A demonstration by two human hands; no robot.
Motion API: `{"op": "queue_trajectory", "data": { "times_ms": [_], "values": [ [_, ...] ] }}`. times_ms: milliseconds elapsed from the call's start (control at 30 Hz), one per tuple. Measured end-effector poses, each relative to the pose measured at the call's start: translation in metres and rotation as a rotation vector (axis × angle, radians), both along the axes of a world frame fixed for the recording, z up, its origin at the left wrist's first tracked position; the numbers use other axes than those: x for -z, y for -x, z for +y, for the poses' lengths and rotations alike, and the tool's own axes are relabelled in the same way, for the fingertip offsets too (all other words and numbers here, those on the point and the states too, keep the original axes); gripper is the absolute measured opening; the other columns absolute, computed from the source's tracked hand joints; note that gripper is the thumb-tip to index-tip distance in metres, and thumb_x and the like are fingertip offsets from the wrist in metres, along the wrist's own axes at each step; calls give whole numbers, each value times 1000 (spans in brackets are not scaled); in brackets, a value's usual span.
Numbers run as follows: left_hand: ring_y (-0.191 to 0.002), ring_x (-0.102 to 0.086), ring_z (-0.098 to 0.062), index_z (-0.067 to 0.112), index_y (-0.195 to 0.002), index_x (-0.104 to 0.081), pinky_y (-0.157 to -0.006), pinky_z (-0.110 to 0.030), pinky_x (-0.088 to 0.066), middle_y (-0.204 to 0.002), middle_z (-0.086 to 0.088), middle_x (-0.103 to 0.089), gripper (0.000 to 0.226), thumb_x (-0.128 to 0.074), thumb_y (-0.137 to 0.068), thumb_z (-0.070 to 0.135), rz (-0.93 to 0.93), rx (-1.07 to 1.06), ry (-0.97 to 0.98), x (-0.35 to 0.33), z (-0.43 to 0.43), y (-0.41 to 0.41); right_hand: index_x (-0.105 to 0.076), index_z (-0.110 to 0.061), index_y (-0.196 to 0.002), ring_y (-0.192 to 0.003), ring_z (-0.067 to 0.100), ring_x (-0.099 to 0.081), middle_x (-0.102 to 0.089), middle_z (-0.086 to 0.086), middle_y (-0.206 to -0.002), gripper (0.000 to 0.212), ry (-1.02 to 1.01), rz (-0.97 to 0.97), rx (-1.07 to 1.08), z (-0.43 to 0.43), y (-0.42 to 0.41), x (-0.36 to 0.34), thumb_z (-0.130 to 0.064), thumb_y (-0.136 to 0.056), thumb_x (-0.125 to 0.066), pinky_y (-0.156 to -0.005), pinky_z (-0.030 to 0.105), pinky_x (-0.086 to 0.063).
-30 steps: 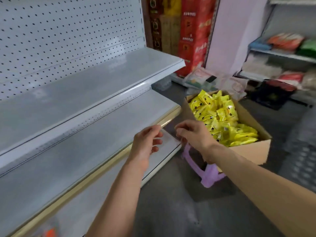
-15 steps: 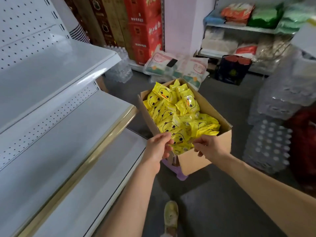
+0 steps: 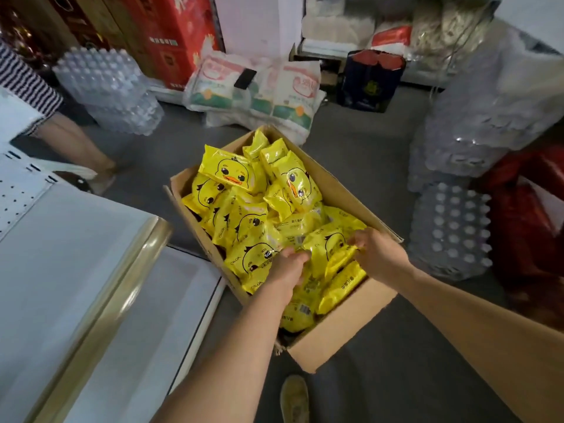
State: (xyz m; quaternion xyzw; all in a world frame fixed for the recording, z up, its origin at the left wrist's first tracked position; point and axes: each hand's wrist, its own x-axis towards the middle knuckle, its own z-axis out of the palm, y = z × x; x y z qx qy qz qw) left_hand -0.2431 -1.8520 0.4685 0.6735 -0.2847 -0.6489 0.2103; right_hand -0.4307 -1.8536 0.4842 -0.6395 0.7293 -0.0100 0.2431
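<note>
Left hand (image 3: 288, 268) fingers curled over left end of yellow duck pack (image 3: 329, 248); right hand (image 3: 377, 254) fingers pinch its right end. Pack lies atop other packs (image 3: 244, 215), near end of cardboard box (image 3: 345, 331). Box just beside white shelf (image 3: 76, 254).
</note>
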Motion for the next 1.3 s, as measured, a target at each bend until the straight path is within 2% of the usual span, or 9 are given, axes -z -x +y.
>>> {"op": "queue_trajectory", "data": {
  "times_ms": [267,400,533,667,733,867,1000,1167,1300],
  "values": [
    [-136,-40,-35,17,-153,-25,-112,-49,-35,-151,-12,-41,88,-68,-85,53,-120,175,-160,53,-43,28,-50,-44,-133,-122,18,-36,-49,-14,-133,45,-96,406,-418,-36,-1,38,-21,-95,-53,-95,32,-35],
    [-59,-47,-14,13,-87,-51,-52,-25,-38,-73,-4,-51,37,-50,-98,49,-190,181,-9,52,-45,29,-53,-45,-130,-121,16,-36,-52,-20,-127,36,-97,481,-553,-44,6,43,-37,-94,-56,-100,34,-33],
    [-47,-34,-12,16,-63,-44,-41,-21,-26,-56,2,-39,43,-48,-102,35,-210,116,261,34,-40,9,-62,-36,-124,-125,13,-42,-58,-17,-124,37,-21,229,-429,-46,17,28,-49,-89,-59,-101,32,-26],
    [-59,-36,-12,17,-75,-45,-49,-18,-31,-69,0,-39,38,-43,-102,43,-197,26,304,-2,-28,-21,-69,-14,-106,-85,10,-51,-56,-12,-88,28,-61,-273,-173,-49,9,-8,-37,-90,-63,-79,28,-38],
    [-85,-50,-17,13,-115,-52,-72,-30,-41,-97,-4,-50,43,-41,-100,52,-136,-57,237,-21,-18,-33,-64,-3,-91,-78,18,-53,-55,0,-76,33,-122,-420,-108,-48,1,-26,-37,-92,-62,-70,36,-42],
    [-143,-29,-30,18,-152,-22,-112,-53,-27,-160,-6,-24,84,-50,-89,66,123,-273,141,-45,9,-47,-65,-8,-103,-102,44,-60,-61,27,-111,58,-218,-518,-96,-31,-20,-60,-61,-80,-61,-92,61,-46],
    [-138,-42,-31,38,-144,-42,-107,-63,-35,-153,-2,-43,114,-66,-47,92,328,-424,137,-54,51,-64,-65,-3,-101,-76,30,-64,-61,30,-108,63,-241,-575,-145,-2,-43,-99,-60,-75,-66,-86,61,-50],
    [-130,-52,-30,38,-140,-50,-96,-59,-50,-141,1,-57,90,-75,-62,75,364,-403,286,-102,127,-71,-71,-15,-82,-62,8,-60,-67,-2,-72,29,-125,-499,-236,56,-71,-144,-43,-88,-65,-58,20,-51],
    [-100,-72,-25,25,-124,-65,-77,-44,-60,-109,-3,-75,40,-68,-88,43,268,-439,386,-133,193,-72,-71,-12,-82,-63,10,-64,-70,2,-74,39,-119,-542,-293,113,-93,-172,-50,-87,-63,-62,29,-52]
  ]
}}
